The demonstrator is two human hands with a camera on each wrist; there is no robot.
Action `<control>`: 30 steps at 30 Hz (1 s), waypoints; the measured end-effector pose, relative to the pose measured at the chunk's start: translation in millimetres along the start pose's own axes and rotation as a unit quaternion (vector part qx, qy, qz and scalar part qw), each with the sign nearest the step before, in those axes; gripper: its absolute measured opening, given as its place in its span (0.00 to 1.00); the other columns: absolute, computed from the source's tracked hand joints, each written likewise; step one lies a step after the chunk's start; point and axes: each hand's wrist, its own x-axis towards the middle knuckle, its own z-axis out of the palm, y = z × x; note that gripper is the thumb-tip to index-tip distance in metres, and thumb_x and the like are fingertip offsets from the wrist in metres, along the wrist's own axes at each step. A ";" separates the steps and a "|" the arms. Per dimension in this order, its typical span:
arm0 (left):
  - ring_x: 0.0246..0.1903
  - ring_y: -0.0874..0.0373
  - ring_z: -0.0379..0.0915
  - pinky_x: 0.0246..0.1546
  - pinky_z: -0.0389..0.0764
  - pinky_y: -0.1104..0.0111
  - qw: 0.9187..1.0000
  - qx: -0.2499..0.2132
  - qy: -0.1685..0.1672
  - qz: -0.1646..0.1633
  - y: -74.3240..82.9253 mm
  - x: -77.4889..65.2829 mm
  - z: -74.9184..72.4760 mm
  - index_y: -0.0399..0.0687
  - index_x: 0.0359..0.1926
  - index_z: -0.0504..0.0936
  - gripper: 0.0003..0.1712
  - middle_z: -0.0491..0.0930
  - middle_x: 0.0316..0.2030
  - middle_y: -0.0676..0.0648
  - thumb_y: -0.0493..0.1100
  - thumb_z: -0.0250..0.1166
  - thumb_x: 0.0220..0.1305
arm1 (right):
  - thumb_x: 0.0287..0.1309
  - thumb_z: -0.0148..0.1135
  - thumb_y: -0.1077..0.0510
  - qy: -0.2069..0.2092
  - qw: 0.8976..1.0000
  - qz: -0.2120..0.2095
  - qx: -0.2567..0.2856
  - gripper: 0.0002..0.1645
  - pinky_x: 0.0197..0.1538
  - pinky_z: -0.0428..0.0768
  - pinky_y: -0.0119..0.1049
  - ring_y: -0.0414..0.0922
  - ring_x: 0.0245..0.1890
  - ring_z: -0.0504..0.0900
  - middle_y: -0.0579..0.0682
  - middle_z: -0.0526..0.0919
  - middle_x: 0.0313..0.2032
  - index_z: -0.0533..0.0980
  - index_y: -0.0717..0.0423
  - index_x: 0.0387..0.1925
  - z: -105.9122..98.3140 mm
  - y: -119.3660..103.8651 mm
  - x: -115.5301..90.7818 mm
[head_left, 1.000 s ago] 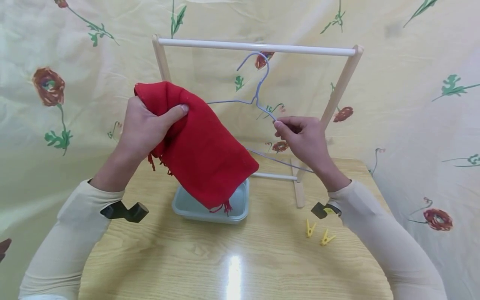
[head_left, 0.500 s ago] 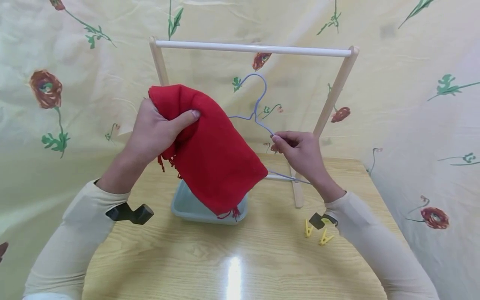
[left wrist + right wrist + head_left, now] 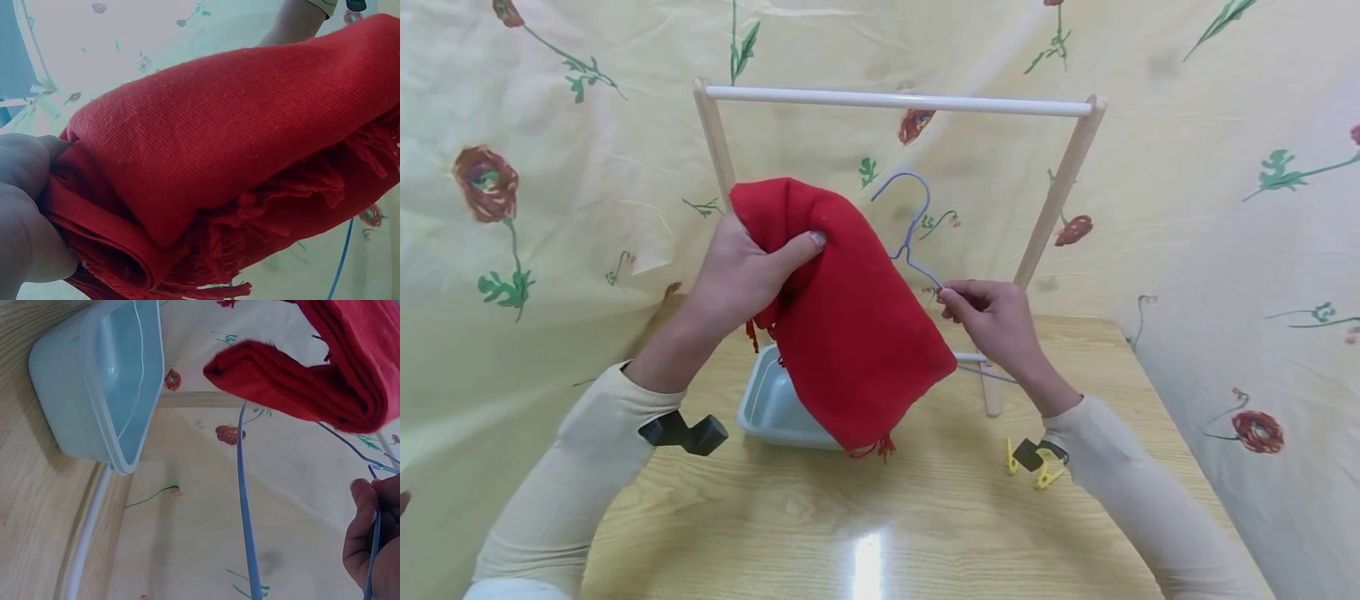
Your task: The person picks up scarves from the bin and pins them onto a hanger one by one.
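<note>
A folded red scarf [image 3: 857, 325] with fringed ends hangs from my left hand [image 3: 741, 267], which grips it near one end, thumb on the front. In the left wrist view the scarf [image 3: 219, 137] fills the middle, its layers and tassels showing. My right hand [image 3: 996, 321] pinches the sloping shoulder of a blue-purple wire hanger [image 3: 917, 218], hook pointing up. The scarf covers the hanger's left part in the head view. From the right wrist, the hanger's bottom bar [image 3: 245, 506] runs below the folded scarf [image 3: 269, 384], and the right hand [image 3: 378, 531] shows at the edge.
A rack with a white top rail [image 3: 895, 100] and wooden posts stands behind the hands. Under the scarf, a pale blue plastic basin [image 3: 767, 408] sits on the wooden table [image 3: 775, 517]. Yellow clothespins [image 3: 1047, 477] lie near the right forearm.
The left hand has carried the scarf to the right and slightly down, over more of the hanger. The right hand has lowered the hanger, so its hook sits further below the rail.
</note>
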 end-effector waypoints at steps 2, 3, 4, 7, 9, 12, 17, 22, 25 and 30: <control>0.40 0.47 0.84 0.41 0.86 0.66 1.000 -0.005 -0.006 0.003 -0.8 0.5 2.6 0.43 0.54 0.79 0.17 0.85 0.44 0.43 0.40 0.69 0.67 | 0.67 0.67 0.60 0.001 1.000 0.003 0.002 0.12 0.37 0.83 0.25 0.38 0.28 0.84 0.61 0.88 0.33 0.86 0.64 0.46 0.4 1.1 -1.2; 0.41 0.47 0.84 0.41 0.86 0.66 1.000 -0.006 -0.008 0.002 -1.1 0.8 3.7 0.43 0.55 0.78 0.17 0.85 0.44 0.43 0.40 0.69 0.67 | 0.67 0.67 0.60 0.002 1.000 0.005 0.003 0.12 0.37 0.83 0.25 0.39 0.28 0.83 0.61 0.87 0.32 0.86 0.64 0.46 0.6 1.9 -1.6; 0.41 0.47 0.84 0.42 0.86 0.66 1.000 -0.008 -0.011 0.003 -1.4 1.2 5.0 0.43 0.55 0.78 0.17 0.85 0.45 0.43 0.40 0.69 0.67 | 0.67 0.67 0.60 0.002 1.000 0.006 0.003 0.12 0.37 0.83 0.24 0.39 0.28 0.83 0.61 0.87 0.32 0.86 0.64 0.46 0.8 2.7 -2.0; 0.41 0.46 0.84 0.42 0.86 0.65 1.000 -0.011 -0.016 0.005 -1.9 2.3 8.6 0.43 0.55 0.78 0.18 0.85 0.45 0.42 0.39 0.68 0.67 | 0.67 0.67 0.60 0.004 1.000 0.009 0.004 0.12 0.36 0.83 0.24 0.39 0.27 0.83 0.60 0.87 0.30 0.87 0.64 0.45 1.4 5.3 -3.2; 0.41 0.46 0.84 0.42 0.86 0.65 1.000 -0.013 -0.018 0.003 -2.4 2.9 10.8 0.43 0.55 0.78 0.17 0.85 0.45 0.42 0.39 0.68 0.67 | 0.67 0.67 0.60 0.005 1.000 0.012 0.005 0.11 0.35 0.83 0.25 0.40 0.27 0.82 0.59 0.87 0.29 0.87 0.64 0.44 2.1 6.3 -4.1; 0.41 0.46 0.84 0.42 0.86 0.65 1.000 -0.013 -0.023 0.001 -2.8 4.0 14.6 0.43 0.55 0.78 0.17 0.85 0.45 0.42 0.39 0.68 0.67 | 0.67 0.67 0.60 0.003 1.000 0.018 0.008 0.11 0.35 0.83 0.25 0.43 0.27 0.83 0.59 0.86 0.29 0.87 0.64 0.44 3.7 7.3 -5.5; 0.42 0.46 0.84 0.43 0.86 0.63 0.999 -0.020 -0.029 0.000 -3.7 5.1 21.4 0.43 0.55 0.77 0.18 0.85 0.45 0.42 0.40 0.69 0.66 | 0.67 0.66 0.62 -0.006 0.999 0.035 0.015 0.12 0.35 0.83 0.26 0.44 0.29 0.84 0.61 0.88 0.36 0.86 0.66 0.47 7.1 8.2 -7.8; 0.42 0.46 0.84 0.43 0.86 0.62 0.998 -0.050 -0.037 0.005 -12.1 5.0 27.8 0.44 0.55 0.77 0.18 0.85 0.46 0.42 0.39 0.69 0.66 | 0.68 0.65 0.62 -0.003 0.999 0.047 0.010 0.13 0.35 0.83 0.26 0.42 0.31 0.83 0.62 0.88 0.40 0.86 0.65 0.49 8.4 10.8 -8.9; 0.43 0.46 0.84 0.44 0.86 0.62 0.997 -0.065 -0.049 0.009 -21.4 4.4 31.9 0.44 0.56 0.76 0.19 0.85 0.47 0.43 0.38 0.68 0.66 | 0.68 0.64 0.62 -0.006 0.998 0.054 0.023 0.14 0.37 0.83 0.26 0.41 0.31 0.84 0.63 0.88 0.40 0.85 0.66 0.50 7.7 12.3 -9.5; 0.45 0.46 0.84 0.44 0.86 0.60 0.995 -0.081 -0.063 0.004 -36.4 2.7 40.0 0.46 0.57 0.75 0.20 0.84 0.48 0.44 0.38 0.68 0.66 | 0.68 0.64 0.63 -0.006 0.997 0.054 0.050 0.13 0.35 0.84 0.26 0.37 0.28 0.83 0.63 0.87 0.36 0.85 0.68 0.48 8.4 14.3 -11.4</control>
